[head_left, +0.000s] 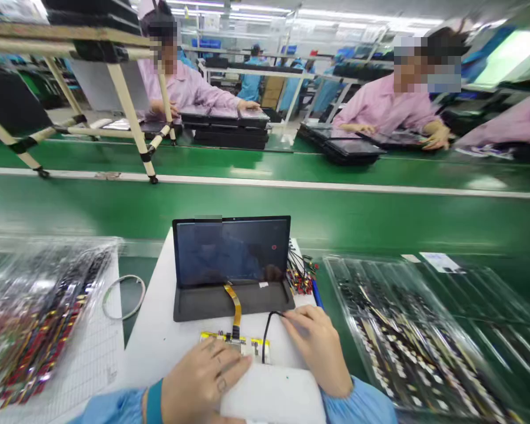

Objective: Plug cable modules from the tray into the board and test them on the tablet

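On a white work surface (154, 330), my right hand (315, 344) pinches the end of a thin black cable (266, 335). The cable bends down to a small circuit board with yellow edges (260, 348). Across the left part of this board lies my left hand (205, 374), its fingers stretched out and the thumb apart. An orange flat ribbon cable (235, 303) runs from the board up to a tablet-like screen (234, 250), propped upright in a dark holder (234, 301). Below the board, between my hands, sits a white block (271, 391). My left fingers partly hide the board.
At right, a clear tray (348, 312) holds many flat cables; bundled wires (66, 318) lie in plastic at left. Red-tipped wires (302, 277) lie behind my right hand. A white ring (106, 300) is at left. Co-workers (194, 88) sit across the green bench (335, 218).
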The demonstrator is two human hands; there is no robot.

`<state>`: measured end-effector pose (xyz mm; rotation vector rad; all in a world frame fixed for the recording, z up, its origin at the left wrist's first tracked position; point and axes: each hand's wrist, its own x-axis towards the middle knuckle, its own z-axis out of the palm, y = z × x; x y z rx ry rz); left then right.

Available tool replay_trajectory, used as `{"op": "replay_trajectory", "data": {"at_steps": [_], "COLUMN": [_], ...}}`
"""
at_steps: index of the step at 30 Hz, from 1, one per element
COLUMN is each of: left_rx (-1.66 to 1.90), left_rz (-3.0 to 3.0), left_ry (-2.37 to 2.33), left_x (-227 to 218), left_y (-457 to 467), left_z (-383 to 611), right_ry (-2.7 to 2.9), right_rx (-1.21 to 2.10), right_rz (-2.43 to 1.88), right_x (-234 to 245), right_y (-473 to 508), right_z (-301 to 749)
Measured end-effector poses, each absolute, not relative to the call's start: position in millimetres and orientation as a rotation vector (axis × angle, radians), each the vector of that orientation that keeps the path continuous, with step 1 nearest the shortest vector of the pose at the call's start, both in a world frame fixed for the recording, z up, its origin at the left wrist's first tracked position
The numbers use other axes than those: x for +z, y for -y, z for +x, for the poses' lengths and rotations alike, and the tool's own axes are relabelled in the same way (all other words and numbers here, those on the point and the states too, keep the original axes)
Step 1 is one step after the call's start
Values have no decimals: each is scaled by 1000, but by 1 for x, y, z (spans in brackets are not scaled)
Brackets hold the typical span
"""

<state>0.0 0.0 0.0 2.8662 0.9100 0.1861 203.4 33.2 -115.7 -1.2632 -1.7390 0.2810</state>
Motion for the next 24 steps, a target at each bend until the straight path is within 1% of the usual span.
{"op": "replay_trajectory", "data": {"at_steps": [4, 7, 12, 15, 17, 21, 23, 24], "left_rx": [200, 171, 96, 146, 329, 1089, 1376, 1460], "left_rz": [2820, 2779, 2750, 2747, 2708, 2520, 2429, 2391], "left_ry": [-891, -868, -851, -898, -1036, -1481, -1602, -1640], "left_x": [-1, -3, -3, 3, 10, 17, 14, 11], "left_y": [0, 0, 1, -4, -15, -52, -70, -77], "left_z": [-5, -8, -6, -7, -11, -30, -41, -45], "right_ry": [1715, 1664, 1640, 1680, 1716, 1729, 1691, 1655], "right_rx": [220, 108, -63, -187, -234, -260, -183, -104], "right_rz": [-1228, -1200, -1165, -1155, -1132, -1148, -1177, -1204], "right_x": [-105, -101, -105, -106, -105, -107, -113, -118], "right_y": [-28, -22, -13, -11, -11, -10, -8, -6], "right_z": [208, 212, 215, 216, 217, 219, 219, 218]}}
